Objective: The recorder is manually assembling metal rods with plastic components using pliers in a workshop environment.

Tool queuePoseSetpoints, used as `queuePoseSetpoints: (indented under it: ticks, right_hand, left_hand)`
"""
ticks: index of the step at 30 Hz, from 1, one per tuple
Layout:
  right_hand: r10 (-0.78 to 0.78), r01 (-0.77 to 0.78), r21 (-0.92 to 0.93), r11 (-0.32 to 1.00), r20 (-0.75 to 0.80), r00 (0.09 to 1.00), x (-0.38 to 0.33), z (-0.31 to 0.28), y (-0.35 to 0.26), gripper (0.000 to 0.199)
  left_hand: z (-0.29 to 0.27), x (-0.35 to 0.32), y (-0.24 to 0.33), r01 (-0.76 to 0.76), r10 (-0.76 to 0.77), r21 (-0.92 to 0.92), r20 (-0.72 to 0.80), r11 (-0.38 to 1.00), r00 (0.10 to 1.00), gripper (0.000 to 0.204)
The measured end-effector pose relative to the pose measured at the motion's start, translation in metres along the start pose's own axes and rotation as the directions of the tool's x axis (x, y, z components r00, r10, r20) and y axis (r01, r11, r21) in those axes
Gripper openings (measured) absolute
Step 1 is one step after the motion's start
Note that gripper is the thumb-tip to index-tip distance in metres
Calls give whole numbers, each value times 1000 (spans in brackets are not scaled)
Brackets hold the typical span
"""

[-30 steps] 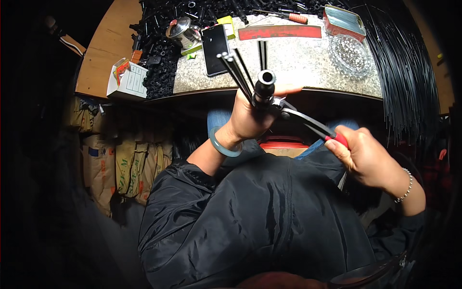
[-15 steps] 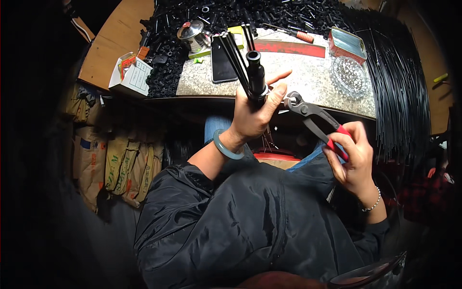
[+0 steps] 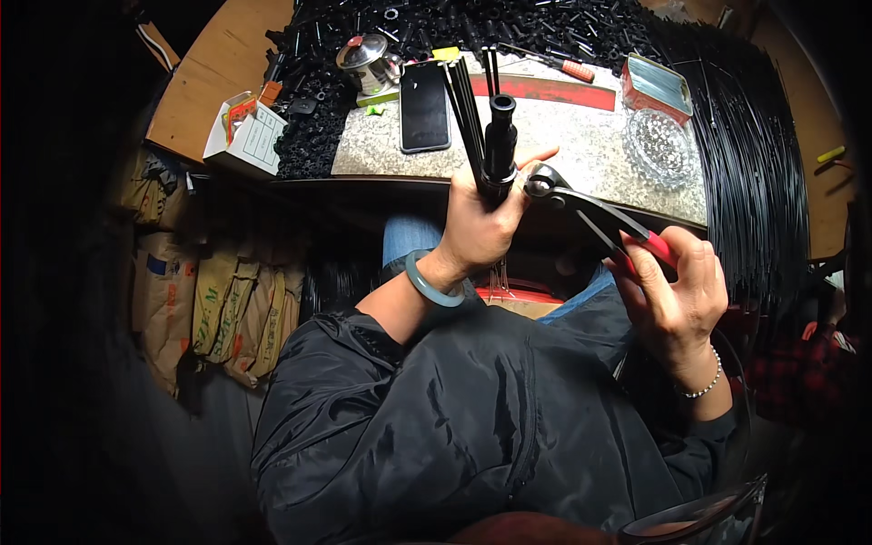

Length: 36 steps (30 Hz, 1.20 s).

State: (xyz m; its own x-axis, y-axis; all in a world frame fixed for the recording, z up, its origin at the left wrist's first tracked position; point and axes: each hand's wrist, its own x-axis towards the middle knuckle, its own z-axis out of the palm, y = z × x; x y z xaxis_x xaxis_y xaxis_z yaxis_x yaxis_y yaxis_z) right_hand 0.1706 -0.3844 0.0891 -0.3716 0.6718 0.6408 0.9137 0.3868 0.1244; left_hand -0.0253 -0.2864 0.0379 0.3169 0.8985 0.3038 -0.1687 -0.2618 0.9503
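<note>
My left hand (image 3: 481, 227) is closed round the base of an upright black tubular plastic fitting (image 3: 501, 136). Several thin black rods (image 3: 465, 113) rise from the same grip, like the ribs of an umbrella. Its index finger points off to the right. The red-handled end-cutting pincers (image 3: 595, 204) are in my right hand (image 3: 674, 295), their handles apart. Their jaws meet the fitting's side by my left thumb. What lies between the jaws is too small to make out. Thin wires (image 3: 499, 282) hang beneath my left hand.
On the speckled work board (image 3: 545, 136) lie a phone (image 3: 425, 109), a clear glass dish (image 3: 658, 148), an open tin (image 3: 656, 86) and a screwdriver (image 3: 578, 70). Heaped black parts (image 3: 509, 23) cover the back, long black rods (image 3: 754, 173) the right. A metal pot (image 3: 366, 64) stands left.
Both hands have shifted slightly to the right, the left carrying the fitting and rods. The pincers have turned, their jaws now closer to my left thumb. The phone shows more fully.
</note>
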Motion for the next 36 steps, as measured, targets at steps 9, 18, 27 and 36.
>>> queuePoseSetpoints:
  ticks: [9, 18, 27, 36]
  right_hand:
    - [-38, 38, 7, 999, 102, 994, -6, -1, -2, 22]
    - [-514, -920, 88, -382, 807, 291, -23, 11, 1, 46]
    - [-14, -674, 696, 249, 698, 716, -26, 14, 2, 50]
    - [93, -143, 489, 860, 126, 988, -30, 29, -5, 59]
  left_hand:
    - [0, -4, -5, -14, 15, -54, 15, 998, 1000, 13]
    - [6, -10, -2, 3, 5, -54, 138, 999, 990, 23]
    - [2, -14, 2, 57, -54, -46, 66, 997, 996, 18]
    - [4, -13, 0, 22, -21, -16, 61, 1000, 998, 21]
